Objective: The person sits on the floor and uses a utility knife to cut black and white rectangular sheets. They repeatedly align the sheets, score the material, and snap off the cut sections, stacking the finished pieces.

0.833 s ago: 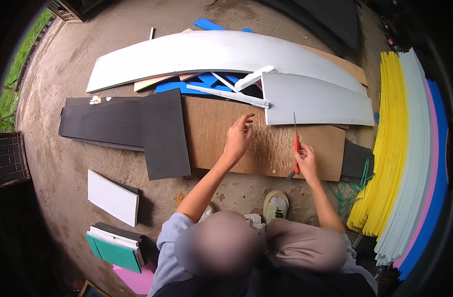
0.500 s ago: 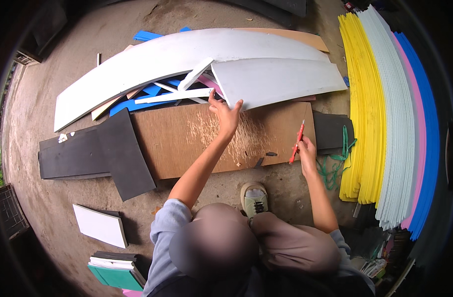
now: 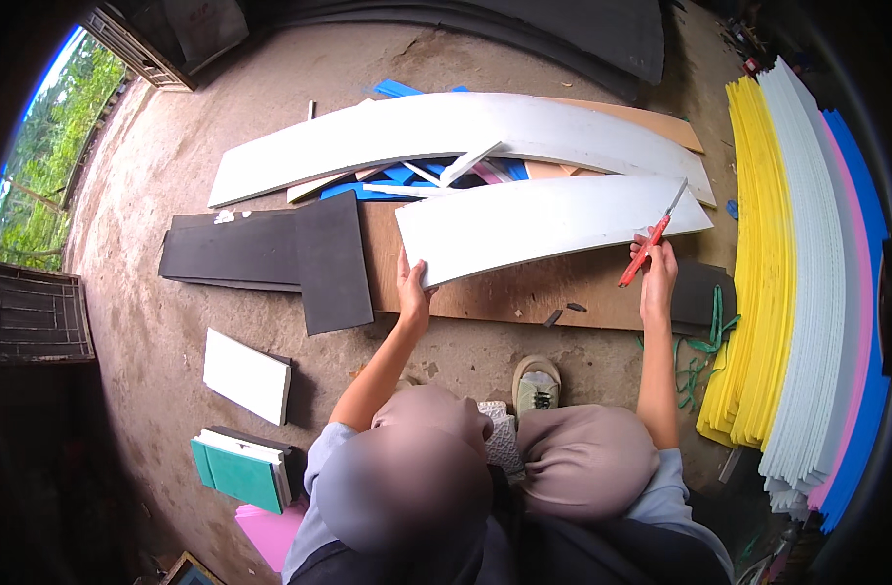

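My left hand [image 3: 413, 291] grips the lower left corner of a curved white foam sheet [image 3: 534, 219]. A red cutter knife [image 3: 645, 252] with its blade out, pointing up and away, is in my right hand [image 3: 659, 275]. The fingers of that hand also meet the sheet's near edge on the right. The sheet lies over a worn brown wooden board [image 3: 475, 303] and hides much of it. Just beyond is a longer white foam sheet [image 3: 446, 122], with narrow white strips [image 3: 470, 163] and blue offcuts [image 3: 341, 191] by its near edge.
Black foam sheets [image 3: 334, 263] overlap the board's left end. Tall stacks of yellow sheets [image 3: 758, 273] and pale sheets [image 3: 802, 273] line the right side. Green straps [image 3: 704, 346] lie by the board's right end. Smaller white pieces [image 3: 246, 375] and a green-topped stack [image 3: 236, 471] sit at lower left.
The white foam sheet has come nearer to me, off the longer sheet and onto the board. My left hand has shifted to its lower left corner, and my right hand has reached its near edge.
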Tool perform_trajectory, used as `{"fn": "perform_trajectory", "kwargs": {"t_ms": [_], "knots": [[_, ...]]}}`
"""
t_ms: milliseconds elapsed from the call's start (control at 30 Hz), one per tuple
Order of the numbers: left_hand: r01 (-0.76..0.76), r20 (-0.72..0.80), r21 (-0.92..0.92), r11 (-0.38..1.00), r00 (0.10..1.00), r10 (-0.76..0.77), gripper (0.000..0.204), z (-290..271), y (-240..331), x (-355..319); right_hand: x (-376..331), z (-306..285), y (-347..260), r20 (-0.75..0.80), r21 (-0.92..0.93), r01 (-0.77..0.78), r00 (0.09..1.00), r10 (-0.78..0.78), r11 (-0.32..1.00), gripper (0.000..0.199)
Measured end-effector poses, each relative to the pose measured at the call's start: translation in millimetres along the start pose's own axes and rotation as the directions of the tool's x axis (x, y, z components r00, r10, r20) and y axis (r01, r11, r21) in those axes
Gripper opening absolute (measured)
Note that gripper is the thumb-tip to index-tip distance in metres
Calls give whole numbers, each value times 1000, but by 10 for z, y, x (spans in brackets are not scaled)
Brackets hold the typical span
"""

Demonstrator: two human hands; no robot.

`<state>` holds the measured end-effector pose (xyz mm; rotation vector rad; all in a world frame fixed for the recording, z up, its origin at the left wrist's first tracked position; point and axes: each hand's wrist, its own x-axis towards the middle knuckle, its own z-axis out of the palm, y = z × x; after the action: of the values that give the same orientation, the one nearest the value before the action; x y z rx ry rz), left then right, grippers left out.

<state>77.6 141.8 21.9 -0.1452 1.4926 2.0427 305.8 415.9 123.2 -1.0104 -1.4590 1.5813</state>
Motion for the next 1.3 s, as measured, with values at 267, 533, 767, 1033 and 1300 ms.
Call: {"fn": "perform_trajectory", "kwargs": {"t_ms": [267,533,767,1033,1300], "knots": [[-167,-317,520,838,873,371,44,-1606,215,-221,-47,1564,1004,402,-269,-87,895,194,959,33],[-42,-728,-312,949,653,-210,54,-1713,143,-218,-291,1916,1567,524,-540,330,852,2,774,40],[-420,-691,447,789,397,603,41,-1906,856,51,-403,1955,1519,538,-557,477,831,-142,680,40],[-592,-487,222,775,621,614,40,-1937,1619,147,-220,1760,1481,401,-559,451,881,-249,696,41],[-166,-308,245,955,921,239,42,-1479,604,424,72,1122,1535,364,-792,458,885,-290,403,42]]}}
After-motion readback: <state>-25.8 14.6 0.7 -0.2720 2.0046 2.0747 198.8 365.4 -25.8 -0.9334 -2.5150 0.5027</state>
